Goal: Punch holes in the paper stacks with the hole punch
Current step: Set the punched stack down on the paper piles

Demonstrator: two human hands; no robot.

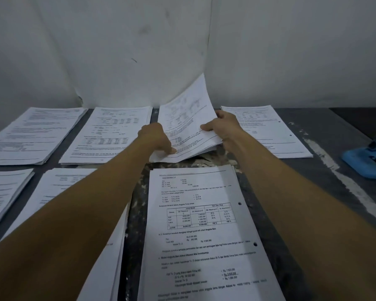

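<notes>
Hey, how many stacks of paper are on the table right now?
7. Back row: far left stack, next stack, the lifted stack held in both hands, far right stack. Front row: left edge stack, middle stack, punched stack. Others may lie outside view.

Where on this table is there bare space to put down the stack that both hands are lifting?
The widest bare patch of table lies between the near punched stack, the far right stack and the blue hole punch. The lifted stack, held by the left hand and right hand, leaves its own spot open. The left side is crowded with stacks.
</notes>
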